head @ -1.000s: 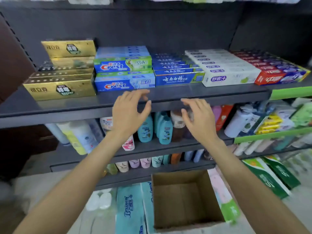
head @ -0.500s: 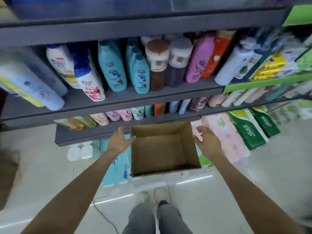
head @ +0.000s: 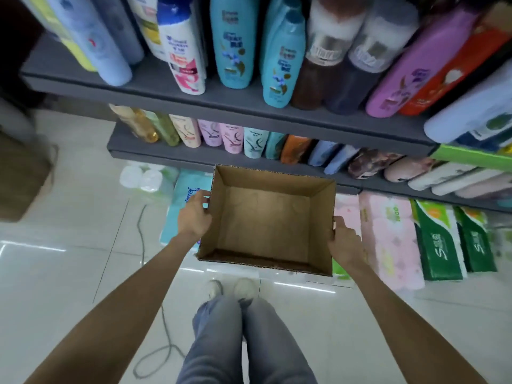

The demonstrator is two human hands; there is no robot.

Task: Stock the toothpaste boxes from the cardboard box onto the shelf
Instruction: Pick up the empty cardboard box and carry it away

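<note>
Far left: a brown cardboard carton [head: 22, 178] is seen at the frame edge on the tiled floor [head: 77, 273]; it is blurred.
Floor cable: a grey cable [head: 144, 245] is laid across the tiles, with a loop near the bottom of the view.
Upper shelf: a grey shelf [head: 171, 94] is loaded with upright bottles, among them a white and pink bottle [head: 182, 59], teal bottles [head: 232, 42], two brown bottles with white caps [head: 318, 62] and a purple bottle [head: 415, 70].
Lower shelf: a second grey shelf [head: 166, 155] is stocked with a row of tubes [head: 232, 137] standing on their caps.
Left hand [head: 194, 217]: the grip is closed on the left wall of the cardboard box, the thumb laid over the rim.
Cardboard box [head: 268, 220]: it is held between both hands below the lower shelf, open top facing the camera. Only bare cardboard is visible inside. No toothpaste boxes are in view.
Right hand [head: 345, 241]: the grip is closed on the right wall of the box, near its front corner.
Below the box: two light shoes [head: 232, 289] and grey trouser legs [head: 249, 342] are seen.
Floor stock, right: pink tissue packs [head: 388, 239] and green packs [head: 440, 242] are stacked beneath the lower shelf. A light blue pack [head: 185, 189] lies behind the left hand.
</note>
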